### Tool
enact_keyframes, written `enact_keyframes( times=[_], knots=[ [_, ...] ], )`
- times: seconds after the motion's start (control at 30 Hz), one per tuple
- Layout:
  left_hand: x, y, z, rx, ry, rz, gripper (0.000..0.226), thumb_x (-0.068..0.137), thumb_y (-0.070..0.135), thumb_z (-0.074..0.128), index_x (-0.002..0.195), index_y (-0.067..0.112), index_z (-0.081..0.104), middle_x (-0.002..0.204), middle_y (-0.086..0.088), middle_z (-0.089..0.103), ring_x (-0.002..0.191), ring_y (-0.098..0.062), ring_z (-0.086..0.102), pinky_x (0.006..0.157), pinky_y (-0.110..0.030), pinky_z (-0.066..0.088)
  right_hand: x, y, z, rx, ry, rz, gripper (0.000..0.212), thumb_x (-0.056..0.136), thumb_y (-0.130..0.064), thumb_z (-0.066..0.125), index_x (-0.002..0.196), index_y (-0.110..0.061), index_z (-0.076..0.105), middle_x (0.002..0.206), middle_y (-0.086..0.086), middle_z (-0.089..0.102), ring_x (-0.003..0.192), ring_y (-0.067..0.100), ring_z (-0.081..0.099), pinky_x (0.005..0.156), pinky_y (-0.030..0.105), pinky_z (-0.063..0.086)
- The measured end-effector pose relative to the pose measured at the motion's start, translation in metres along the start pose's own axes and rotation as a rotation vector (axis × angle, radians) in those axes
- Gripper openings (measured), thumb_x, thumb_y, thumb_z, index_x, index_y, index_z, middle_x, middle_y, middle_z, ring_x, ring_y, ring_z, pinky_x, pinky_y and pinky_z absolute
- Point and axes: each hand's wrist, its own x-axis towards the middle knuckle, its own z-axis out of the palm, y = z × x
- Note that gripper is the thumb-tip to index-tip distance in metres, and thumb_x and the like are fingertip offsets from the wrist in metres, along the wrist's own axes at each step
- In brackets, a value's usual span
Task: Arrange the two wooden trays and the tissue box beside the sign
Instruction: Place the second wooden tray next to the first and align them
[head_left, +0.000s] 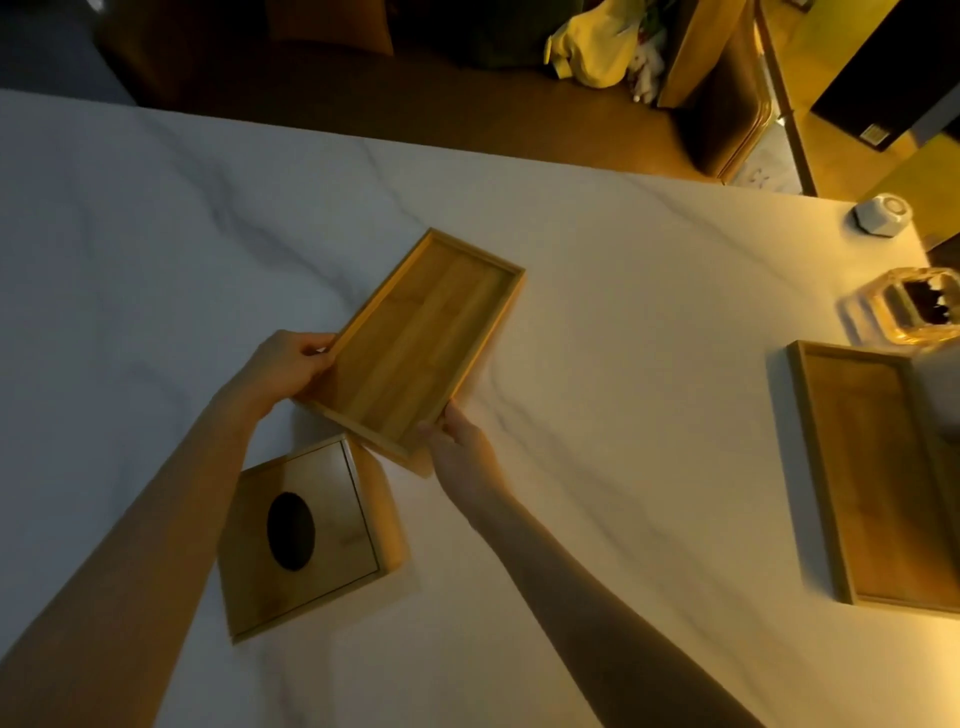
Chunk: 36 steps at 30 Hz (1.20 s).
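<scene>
A shallow wooden tray (415, 343) sits tilted in the middle of the white marble table (623, 364). My left hand (285, 364) grips its near left corner and my right hand (457, 447) grips its near right corner. Below it, near my left forearm, lies a square wooden tissue box (332, 525) with a dark oval opening on top. A second wooden tray (878, 478) lies flat at the right edge of the view. A pale object (940, 384) overlaps its far right corner; I cannot tell if it is the sign.
A glass container (914, 312) with dark contents stands just beyond the right tray. A small white faceted object (883, 214) sits at the far right corner of the table. Beyond the far edge are a wooden chair (727, 104) and a yellow bag (592, 47).
</scene>
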Motion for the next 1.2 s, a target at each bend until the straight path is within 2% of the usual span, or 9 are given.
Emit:
enact_keyframes(
  times=[0.17,0.33,0.4,0.53,0.67,0.83,0.97,1.07,1.2],
  knots=[
    [-0.014,0.017,-0.012,-0.065,-0.022,0.017,0.034,0.089,0.010,0.049,0.123,0.009,0.051,0.126,-0.019,0.055,0.107,-0.029,0.052,0.088,-0.037,0.040,-0.015,-0.015,-0.021,0.119,0.016,-0.078,0.031,0.085,-0.012,0.057,0.116,-0.018,0.058,0.095,-0.003,0.061,0.081,0.004,0.056,0.071,0.015,0.044],
    [-0.035,0.033,-0.015,-0.154,-0.049,0.057,0.033,0.086,0.013,0.055,0.118,0.007,0.055,0.099,-0.007,0.064,0.081,-0.014,0.058,0.083,-0.032,0.045,-0.029,-0.024,-0.043,0.195,0.067,-0.089,0.026,0.082,-0.005,0.062,0.108,-0.010,0.062,0.105,0.022,0.067,0.088,0.021,0.060,0.090,0.041,0.049],
    [-0.045,0.039,-0.012,-0.178,-0.058,0.070,0.032,0.085,0.013,0.056,0.116,0.007,0.056,0.087,0.000,0.063,0.077,-0.010,0.058,0.081,-0.031,0.048,-0.037,-0.024,-0.056,0.201,0.041,-0.111,0.027,0.082,-0.002,0.062,0.109,-0.008,0.062,0.102,0.019,0.067,0.087,0.019,0.059,0.086,0.034,0.050],
    [-0.069,0.055,0.000,-0.279,-0.046,0.089,0.035,0.083,0.011,0.058,0.117,0.004,0.055,0.103,-0.012,0.063,0.081,-0.016,0.060,0.084,-0.034,0.047,-0.058,-0.026,-0.087,0.163,-0.008,-0.170,0.034,0.083,0.001,0.059,0.116,-0.003,0.056,0.096,0.006,0.064,0.077,0.005,0.059,0.071,0.012,0.050],
    [-0.099,0.076,0.020,-0.338,-0.050,0.153,0.041,0.081,0.007,0.060,0.120,0.002,0.051,0.105,-0.013,0.062,0.077,-0.013,0.064,0.075,-0.024,0.053,-0.084,-0.027,-0.123,0.029,-0.019,-0.209,0.042,0.086,-0.007,0.058,0.127,-0.014,0.049,0.091,-0.009,0.062,0.082,0.005,0.059,0.078,0.020,0.050],
    [-0.129,0.095,0.058,-0.388,-0.032,0.235,0.041,0.077,0.004,0.063,0.117,0.003,0.054,0.078,0.005,0.067,0.059,0.006,0.065,0.053,-0.007,0.051,-0.122,-0.018,-0.162,-0.175,0.035,-0.277,0.045,0.090,-0.015,0.052,0.133,-0.018,0.041,0.108,0.000,0.057,0.097,0.017,0.059,0.087,0.027,0.048],
    [-0.151,0.110,0.097,-0.363,-0.005,0.327,0.038,0.077,0.007,0.065,0.114,0.011,0.057,0.060,0.023,0.070,0.064,0.005,0.066,0.057,-0.006,0.051,-0.147,0.002,-0.192,-0.283,0.123,-0.294,0.046,0.092,-0.016,0.050,0.135,-0.019,0.038,0.104,-0.002,0.055,0.096,0.017,0.056,0.082,0.024,0.046],
    [-0.164,0.123,0.128,-0.336,0.010,0.376,0.037,0.079,0.012,0.063,0.115,0.010,0.057,0.082,0.011,0.068,0.073,-0.005,0.066,0.073,-0.018,0.054,-0.161,0.017,-0.216,-0.310,0.173,-0.262,0.047,0.091,-0.014,0.051,0.136,-0.020,0.037,0.102,-0.003,0.056,0.095,0.015,0.056,0.087,0.028,0.045],
    [-0.172,0.138,0.171,-0.288,0.019,0.411,0.032,0.081,0.013,0.060,0.113,0.007,0.059,0.080,0.005,0.064,0.079,-0.019,0.064,0.081,-0.032,0.051,-0.174,0.041,-0.243,-0.317,0.234,-0.195,0.047,0.090,-0.009,0.051,0.135,-0.019,0.039,0.104,-0.003,0.058,0.101,0.020,0.058,0.093,0.037,0.048]
  ],
)
